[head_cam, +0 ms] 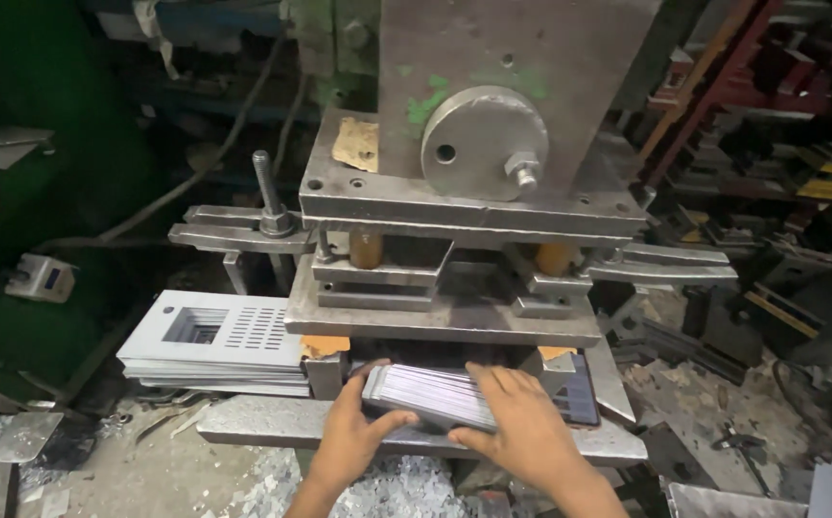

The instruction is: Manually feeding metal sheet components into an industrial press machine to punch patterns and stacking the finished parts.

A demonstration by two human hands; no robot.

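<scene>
A stack of thin grey metal sheets (435, 393) lies tilted on the press bed, at the mouth of the die gap. My left hand (353, 436) grips the stack's near left corner, thumb on its front edge. Over the right part of the stack rests my right hand (521, 427), fingers spread flat on top and thumb under the front edge. Just above the hands sits the heavy steel die set (445, 317) of the press (492, 105), with a round disc and bolt on its front.
A pile of punched grey panels (219, 336) with slots and a square cutout lies left of the die. A small switch box (40, 276) with a cable sits far left. Metal scrap covers the floor; dark metal parts crowd the right side.
</scene>
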